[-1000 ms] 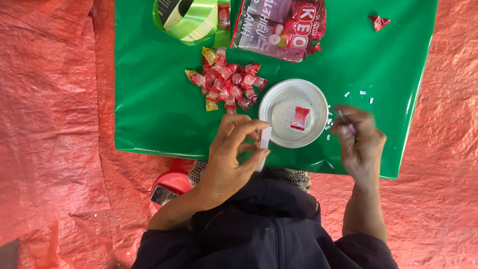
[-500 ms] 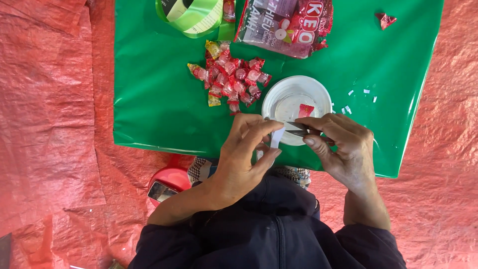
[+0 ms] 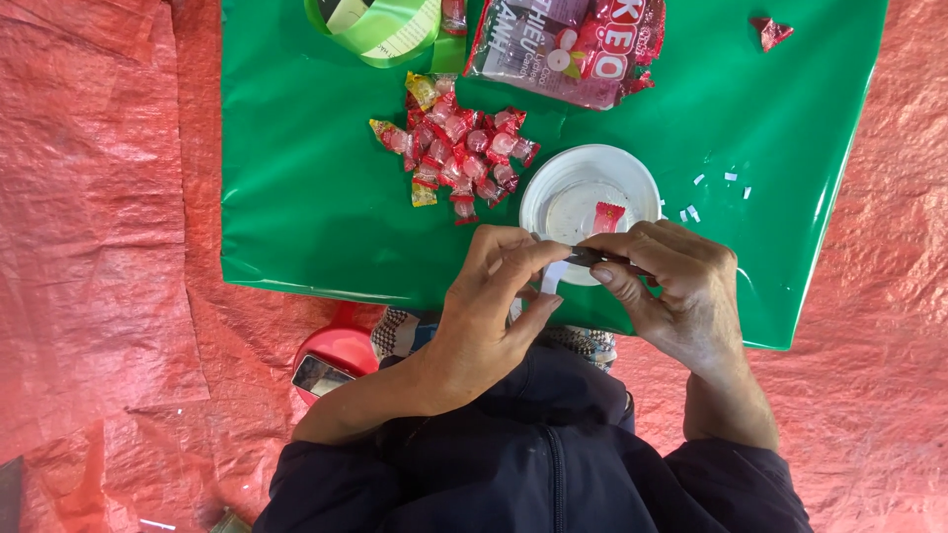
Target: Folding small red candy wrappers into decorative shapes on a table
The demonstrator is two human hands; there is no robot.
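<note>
So far left it's all crinkly red plastic tarp [image 3: 99, 217], and poking out from under the near edge of the glossy green tabletop [image 3: 316, 197] there's a round red plastic thing [image 3: 341, 360] with a small dark screen-like face on it, right by the person's left forearm.

Up top on the green sheet sits a roll of light green ribbon [image 3: 380, 30], partly cut off by the frame. Just below and to the right of it is a loose pile of small wrapped candies, mostly red with a couple of yellow ones [image 3: 459, 148].

Then the hands, which meet at the near rim of the bowl. The left hand [image 3: 494, 306] has its thumb and fingers [image 3: 509, 262] pinched shut on a small white candy piece [image 3: 551, 281]. That piece is right at the near edge of the white round plastic bowl [image 3: 590, 178], held just above the table edge. The right hand [image 3: 676, 286] is touching in from the other side, fingers curled closed around a thin dark tool [image 3: 597, 259] whose tip points at the white piece. Can't tell what the tool is.

Inside the bowl there's one red candy wrapper [image 3: 607, 215]. Behind the bowl lies an opened red and purple candy bag [image 3: 568, 44].

Right of the bowl, a few tiny white scraps [image 3: 716, 188] are scattered on the green, and way up in the corner there's a lone crumpled red wrapper [image 3: 770, 32].
</note>
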